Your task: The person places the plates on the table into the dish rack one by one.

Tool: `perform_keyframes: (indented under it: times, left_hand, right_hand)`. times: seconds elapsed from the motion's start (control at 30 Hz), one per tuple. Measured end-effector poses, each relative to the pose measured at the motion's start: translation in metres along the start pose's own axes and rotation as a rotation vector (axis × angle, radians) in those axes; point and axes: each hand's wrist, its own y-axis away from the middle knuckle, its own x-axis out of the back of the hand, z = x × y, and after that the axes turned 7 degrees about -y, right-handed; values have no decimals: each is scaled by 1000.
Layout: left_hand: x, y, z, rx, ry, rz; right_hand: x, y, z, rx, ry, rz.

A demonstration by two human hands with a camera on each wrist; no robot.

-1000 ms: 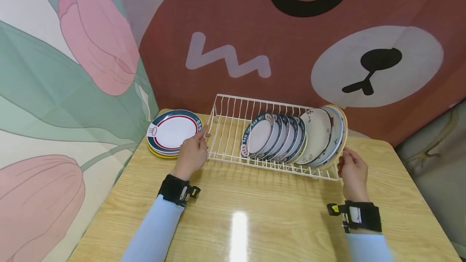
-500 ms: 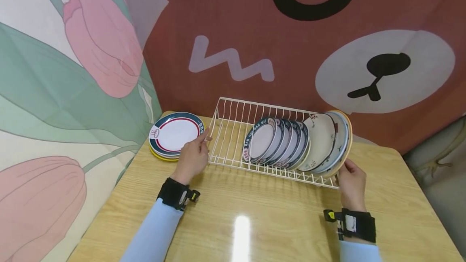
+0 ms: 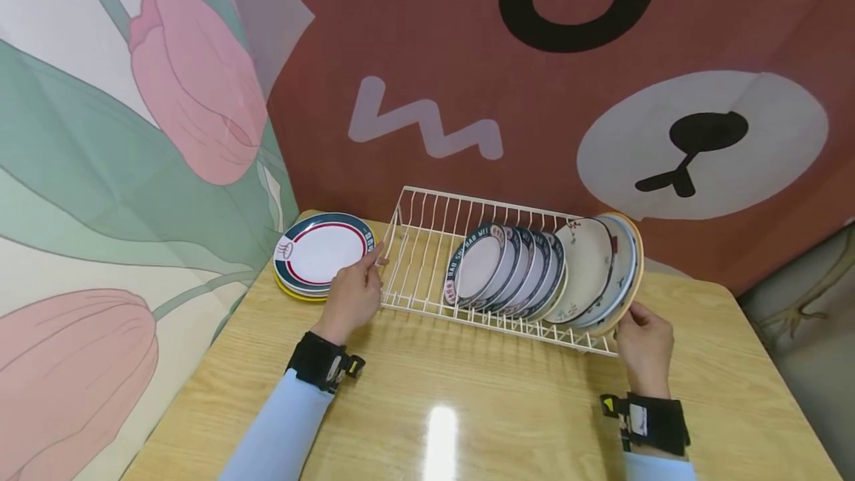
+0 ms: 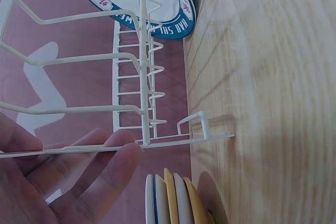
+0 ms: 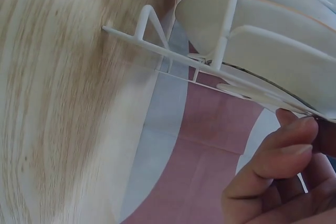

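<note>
A white wire dish rack stands on the wooden table with its long side toward me. My left hand holds the end frame on its left; in the left wrist view the fingers are bent about that thin wire. At the opposite end my right hand grips the rack's end, its fingertips close to the outermost large plate's rim. Several small blue-rimmed plates lean upright in the middle slots. Larger plates, the outermost yellow-rimmed, lean to their right. The rack's left slots hold no plates.
Left of the rack lies a stack of plates, a blue-and-red-rimmed one on top and yellow edges below. A printed cloth wall rises right behind the table.
The whole scene sits lower in the head view. Both hands keep their hold on the rack's ends, and the rack has shifted slightly left, nearer the plate stack.
</note>
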Motion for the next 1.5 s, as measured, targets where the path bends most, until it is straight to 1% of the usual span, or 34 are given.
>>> perform_keyframes:
  times: [0.2, 0.4, 0.57, 0.63, 0.77, 0.8, 0.87, 0.93, 0.97, 1.03, 1.1, 1.17, 1.2, 1.27, 1.33, 1.4, 1.5]
  left_hand:
    - [-1, 2, -3, -32, -19, 30]
    - [0, 3, -2, -30, -9, 18]
    - [-1, 3, -2, -1, 25, 12]
    - [0, 3, -1, 13, 45, -2]
    - [2, 2, -3, 17, 92, -23]
    - [4, 1, -4, 15, 107, -23]
    - [10, 0, -9, 24, 130, 1]
    - [20, -1, -17, 53, 143, 49]
    - [26, -2, -23, 84, 146, 86]
    - [39, -3, -36, 165, 131, 171]
    - [51, -4, -53, 259, 99, 247]
    - [60, -5, -71, 355, 46, 292]
    - [64, -4, -80, 400, 23, 296]
    - [70, -2, -96, 468, -18, 283]
    - [73, 2, -110, 518, -40, 244]
    - [75, 6, -121, 557, -41, 199]
    - [71, 6, -130, 572, -47, 139]
  right_hand:
    - [0, 2, 0, -7, 33, 8]
    - [1, 3, -1, -23, 46, -5]
    - [1, 1, -2, -14, 51, -7]
    - [1, 0, -2, -9, 61, -9]
    - [3, -1, -2, -14, 64, -21]
    - [3, -1, -3, -17, 62, -22]
    - [4, -1, -3, -22, 58, -26]
    - [4, -1, -3, -26, 60, -33]
    - [4, -1, -3, -28, 60, -36]
    - [4, -1, -4, -31, 63, -36]
    - [5, -2, -4, -34, 66, -34]
    - [5, -2, -4, -34, 68, -34]
    - [5, -2, -4, -32, 71, -31]
    - [5, -2, -4, -25, 72, -27]
    - [4, -2, -4, -24, 69, -27]
    - [3, -1, -3, -22, 65, -29]
    - [3, -1, -4, -21, 55, -26]
